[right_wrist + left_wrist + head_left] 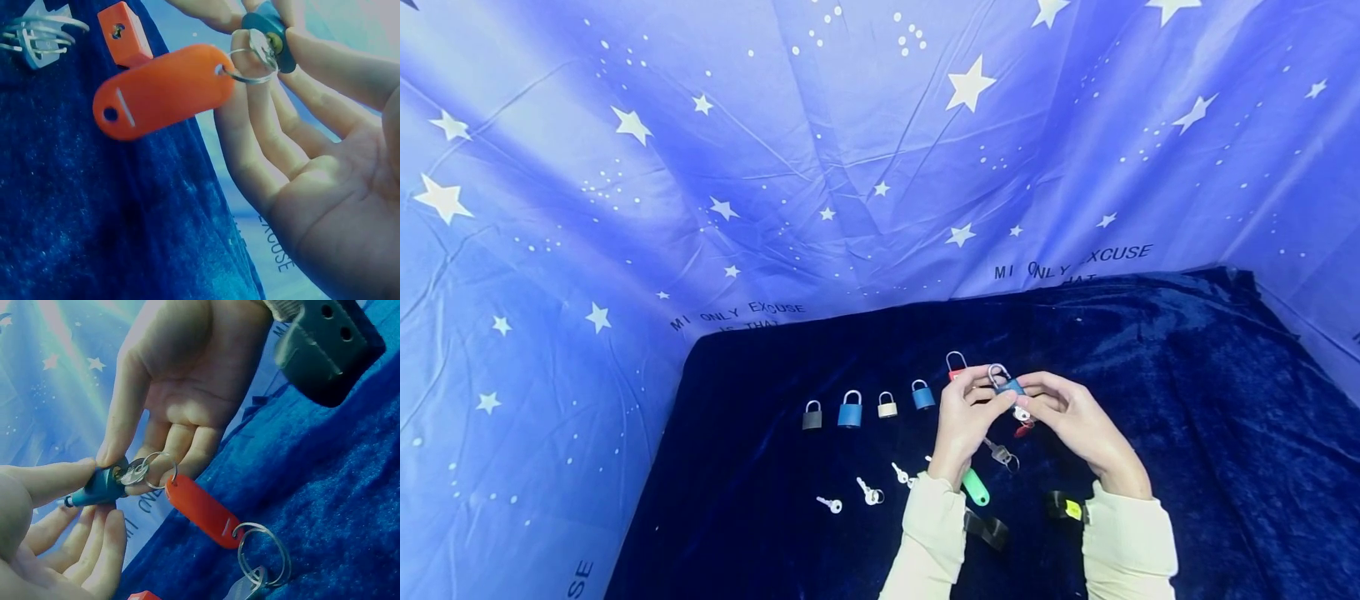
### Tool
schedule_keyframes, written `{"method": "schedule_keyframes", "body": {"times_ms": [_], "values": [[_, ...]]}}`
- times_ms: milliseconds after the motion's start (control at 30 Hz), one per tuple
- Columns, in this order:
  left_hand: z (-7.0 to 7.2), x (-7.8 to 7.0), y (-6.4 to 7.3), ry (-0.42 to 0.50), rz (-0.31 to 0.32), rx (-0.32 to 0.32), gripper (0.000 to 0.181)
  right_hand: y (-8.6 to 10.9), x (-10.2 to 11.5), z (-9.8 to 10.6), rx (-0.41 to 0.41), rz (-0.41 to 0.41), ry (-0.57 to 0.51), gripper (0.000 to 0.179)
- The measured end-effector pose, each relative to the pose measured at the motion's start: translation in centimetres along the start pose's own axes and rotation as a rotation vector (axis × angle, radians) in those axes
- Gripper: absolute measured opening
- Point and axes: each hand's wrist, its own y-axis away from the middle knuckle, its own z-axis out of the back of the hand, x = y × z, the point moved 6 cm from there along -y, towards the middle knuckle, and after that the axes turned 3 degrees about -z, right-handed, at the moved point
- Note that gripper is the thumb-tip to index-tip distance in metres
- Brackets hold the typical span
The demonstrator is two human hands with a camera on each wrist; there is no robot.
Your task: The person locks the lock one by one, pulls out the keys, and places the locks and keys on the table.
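Both hands hold a small blue padlock (1011, 387) up above the dark cloth. My left hand (964, 417) grips its body from the left, between thumb and fingers. From the right, my right hand (1075, 412) pinches it with the thumb and fingertips. A silver key (133, 473) sits at the keyhole in the padlock's underside. From the key's ring hangs a red tag (203, 512), dangling free below the hands. The shackle points up and away; whether it is latched I cannot tell. Behind the left hand stands a red padlock (125, 34), partly hidden in the head view.
Left of the hands is a row of padlocks: black (812, 417), blue (850, 412), cream (887, 407) and another blue one (922, 396). Nearer lie loose keys (870, 493), a green tag (976, 487) and a ringed key (1002, 454). A starry curtain (850, 167) hangs behind.
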Motion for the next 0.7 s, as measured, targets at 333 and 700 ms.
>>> {"method": "schedule_keyframes", "body": {"times_ms": [333, 700], "values": [[0.14, 0.05, -0.20, 0.035, -0.027, 0.031, 0.033, 0.14, 0.15, -0.12, 0.018, 0.004, -0.010, 0.035], [0.51, 0.19, -0.43, 0.121, 0.020, 0.062, 0.026, 0.00, 0.14, -0.06, 0.005, 0.044, -0.020, 0.031]]}}
